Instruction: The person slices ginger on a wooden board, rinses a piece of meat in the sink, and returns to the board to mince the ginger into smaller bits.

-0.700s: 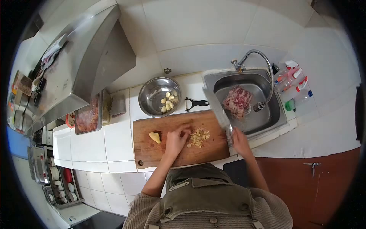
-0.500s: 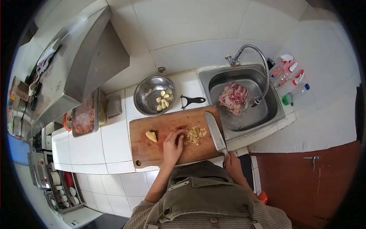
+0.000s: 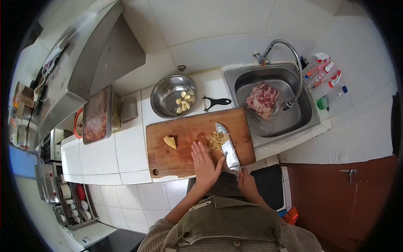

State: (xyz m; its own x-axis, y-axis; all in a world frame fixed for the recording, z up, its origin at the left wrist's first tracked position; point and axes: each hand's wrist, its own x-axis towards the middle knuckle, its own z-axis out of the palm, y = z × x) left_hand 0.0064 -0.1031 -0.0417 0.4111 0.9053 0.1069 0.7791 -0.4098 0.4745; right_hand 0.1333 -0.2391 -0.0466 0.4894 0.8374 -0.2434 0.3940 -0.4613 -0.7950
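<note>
My right hand (image 3: 247,185) grips the handle of a broad kitchen knife (image 3: 230,153). The blade lies slanted over the right side of the wooden cutting board (image 3: 189,163), its tip overlapping a heap of chopped pale yellow bits (image 3: 215,140). Fingers stretched, my left hand (image 3: 204,163) rests on the board just left of the heap, its thumb pointing toward the blade. A peeled piece of ginger (image 3: 170,142) sits by itself farther left on the board.
Behind the board stand a steel bowl (image 3: 161,101) of garlic cloves (image 3: 185,101) and a black peeler (image 3: 217,101). Raw meat (image 3: 263,100) lies in the sink (image 3: 289,126) under a flexible faucet (image 3: 299,69). Spray bottles (image 3: 321,75) line the right, a meat-filled container (image 3: 95,119) the left.
The knife has moved left from the board's right edge onto the chopped heap. My left hand has shifted right and its fingers have straightened. The camera view has shifted slightly.
</note>
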